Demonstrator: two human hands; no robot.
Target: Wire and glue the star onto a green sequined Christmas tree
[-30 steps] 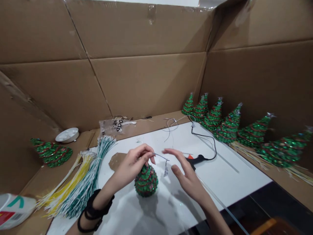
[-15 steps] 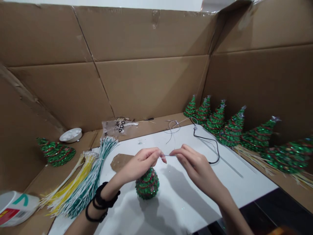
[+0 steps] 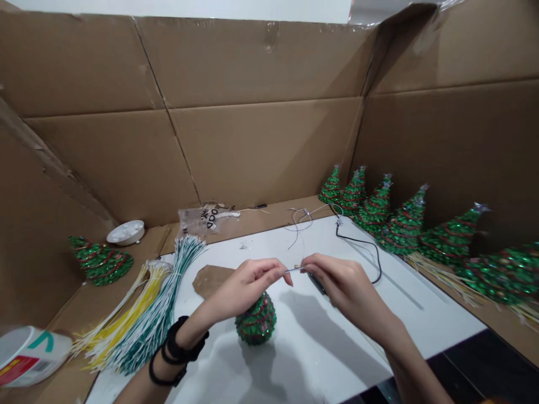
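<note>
Right hand (image 3: 349,280) (head view): brought in since one second earlier, from open near thin wire (image 3: 293,270) to pinching its right end with fingers.
Left hand (image 3: 244,286): fingers pinching wire's other end, above green tree (image 3: 256,322).
Green tree: upright on bench (image 3: 442,325); hidden at tip, cannot tell if starred; judged unfinished.
Starred trees (image 3: 402,224): in row at right, judged done.
Tree at left (image 3: 99,261): no star visible; judged still to do.

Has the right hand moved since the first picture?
Yes: the right hand has moved rightward, closer to the black cord.
</note>
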